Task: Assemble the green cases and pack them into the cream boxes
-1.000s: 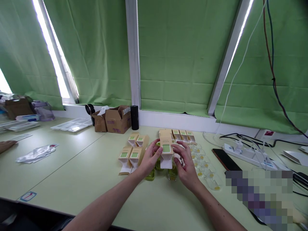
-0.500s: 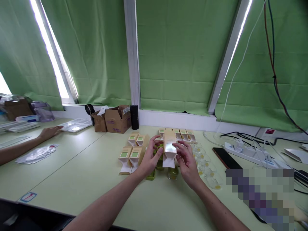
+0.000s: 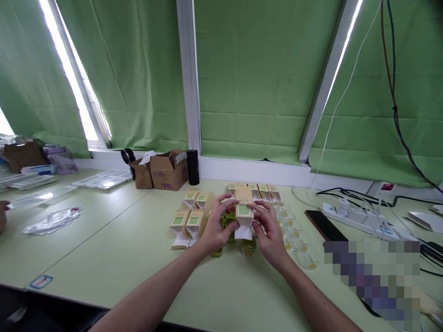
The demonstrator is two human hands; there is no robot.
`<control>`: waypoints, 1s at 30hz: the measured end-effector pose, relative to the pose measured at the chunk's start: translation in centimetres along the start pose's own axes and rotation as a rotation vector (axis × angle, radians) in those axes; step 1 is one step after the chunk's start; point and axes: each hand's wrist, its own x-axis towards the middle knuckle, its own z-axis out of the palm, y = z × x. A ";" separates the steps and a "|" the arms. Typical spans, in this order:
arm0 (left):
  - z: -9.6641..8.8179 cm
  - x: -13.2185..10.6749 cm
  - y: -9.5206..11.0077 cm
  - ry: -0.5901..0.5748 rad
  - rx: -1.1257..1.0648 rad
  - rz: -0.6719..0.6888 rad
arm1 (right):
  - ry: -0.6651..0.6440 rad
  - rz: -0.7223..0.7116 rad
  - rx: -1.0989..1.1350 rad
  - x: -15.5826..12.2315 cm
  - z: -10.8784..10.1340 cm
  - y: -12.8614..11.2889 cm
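Note:
Between my two hands stands a small tan carton (image 3: 245, 195) with a green square on its slanted face and a white flap hanging open toward me. My left hand (image 3: 216, 227) has its fingertips on the carton's left side. At the carton's right edge, the fingers and thumb of my right hand (image 3: 270, 231) grip it. Small green containers (image 3: 228, 218) sit partly hidden behind my left fingers. A rounded green-and-clear jar (image 3: 248, 248) lies just below the flap. Similar cartons (image 3: 194, 221) stand to the left, and more cartons (image 3: 263, 192) form a row behind.
Clear plastic pieces with yellow dots (image 3: 296, 236) lie right of my right hand. Farther right are a phone (image 3: 325, 225) and a white power strip (image 3: 360, 220) with cables. Cardboard boxes (image 3: 169, 170) and a black cylinder (image 3: 193, 168) stand at the back. A co-worker's hand (image 3: 2, 214) shows far left.
The carton has tipped slightly, so its square shows green instead of glare. My left fingers have closed in on it. The co-worker's hand has moved left, and a clear sheet has shifted left too.

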 end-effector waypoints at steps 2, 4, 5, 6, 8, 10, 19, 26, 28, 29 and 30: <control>0.1 0.0 -0.1 0.000 -0.016 -0.009 | -0.009 0.008 0.016 -0.1 0.0 0.0; 0.2 0.0 -0.2 0.009 -0.031 -0.015 | -0.019 0.018 0.034 -0.1 0.0 0.0; 0.2 0.0 -0.3 0.014 -0.039 -0.018 | -0.025 0.022 0.038 -0.1 0.0 0.0; 0.3 -0.1 -0.4 0.019 -0.046 -0.021 | -0.029 0.025 0.039 -0.2 0.0 0.0; 0.4 -0.1 -0.5 0.025 -0.057 -0.028 | -0.035 0.029 0.031 -0.2 0.0 -0.1; 0.4 -0.2 -0.6 0.031 -0.058 -0.034 | -0.037 0.032 0.020 -0.2 0.0 -0.1; 0.9 -0.4 -0.6 0.059 -0.015 -0.067 | -0.044 0.051 0.043 -0.3 0.2 -0.1; 0.9 -0.4 -0.5 0.045 -0.001 -0.079 | -0.012 0.048 0.046 -0.3 0.3 -0.2; 0.9 -0.4 -0.4 0.039 0.002 -0.079 | 0.002 0.052 0.044 -0.2 0.4 -0.1; 0.9 -0.4 -0.3 0.037 0.002 -0.080 | 0.008 0.053 0.043 -0.2 0.4 -0.1; 0.9 -0.4 -0.3 0.037 0.003 -0.080 | 0.012 0.055 0.040 -0.2 0.5 0.0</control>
